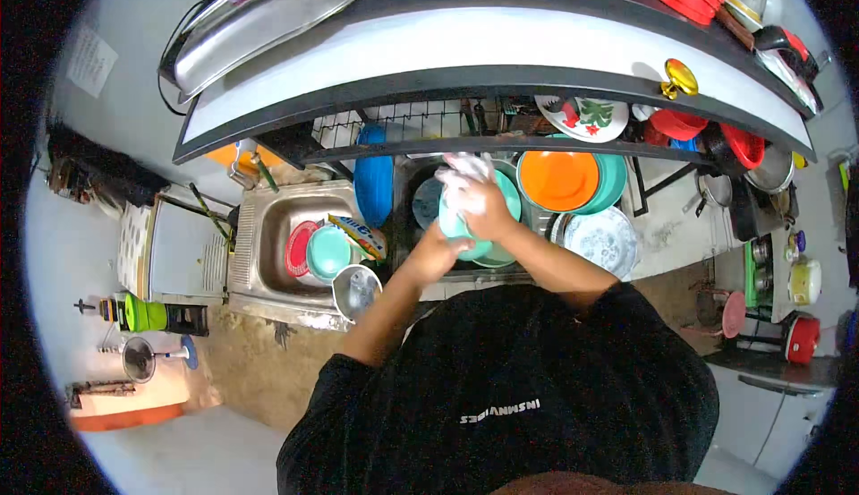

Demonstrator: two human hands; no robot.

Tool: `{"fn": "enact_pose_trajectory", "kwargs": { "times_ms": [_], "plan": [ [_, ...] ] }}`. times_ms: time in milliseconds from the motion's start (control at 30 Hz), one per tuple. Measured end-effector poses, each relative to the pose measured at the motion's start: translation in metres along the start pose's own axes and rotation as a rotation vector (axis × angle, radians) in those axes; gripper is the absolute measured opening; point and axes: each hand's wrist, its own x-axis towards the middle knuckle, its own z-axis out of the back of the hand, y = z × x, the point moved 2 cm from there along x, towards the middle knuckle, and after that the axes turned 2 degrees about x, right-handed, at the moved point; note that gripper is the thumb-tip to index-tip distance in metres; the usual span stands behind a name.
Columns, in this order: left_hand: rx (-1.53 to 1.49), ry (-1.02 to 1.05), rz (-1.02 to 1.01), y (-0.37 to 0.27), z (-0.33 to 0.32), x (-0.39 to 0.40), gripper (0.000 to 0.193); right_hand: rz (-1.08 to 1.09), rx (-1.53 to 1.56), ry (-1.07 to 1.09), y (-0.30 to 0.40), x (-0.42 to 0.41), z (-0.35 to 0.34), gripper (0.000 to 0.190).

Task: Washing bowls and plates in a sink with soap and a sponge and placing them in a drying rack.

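Observation:
My left hand [431, 254] grips the lower edge of a mint-green plastic dish [455, 225], held over the black-toned basin [402, 243] in front of me. My right hand [491, 208] presses a foam-covered scrubber [464, 178] against the dish. Thick white suds hide the scrubber's shape and much of the fingers. Beneath and behind my hands sits a larger green bowl [508, 193], partly covered by them. A greyish round plate [427, 201] lies in the basin, left of the dish.
At left, a stainless steel sink [268, 226] holds a red basket [300, 248], a green bowl [329, 253] and a printed packet [359, 236]. A metal pot [356, 291] stands at its corner. Right are an orange plate [560, 179] and patterned plates [600, 243]. A shelf [470, 38] overhangs the basin.

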Motion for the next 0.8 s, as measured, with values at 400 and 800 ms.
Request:
{"fn": "enact_pose_trajectory", "kwargs": {
  "times_ms": [400, 800],
  "plan": [
    [0.003, -0.134, -0.049, -0.006, 0.005, -0.007, 0.042, 0.112, 0.050, -0.021, 0.022, -0.013, -0.022, 0.028],
    [-0.733, -0.408, -0.103, -0.024, -0.008, 0.019, 0.064, -0.080, -0.038, 0.108, 0.027, -0.029, -0.036, 0.043]
  ]
}}
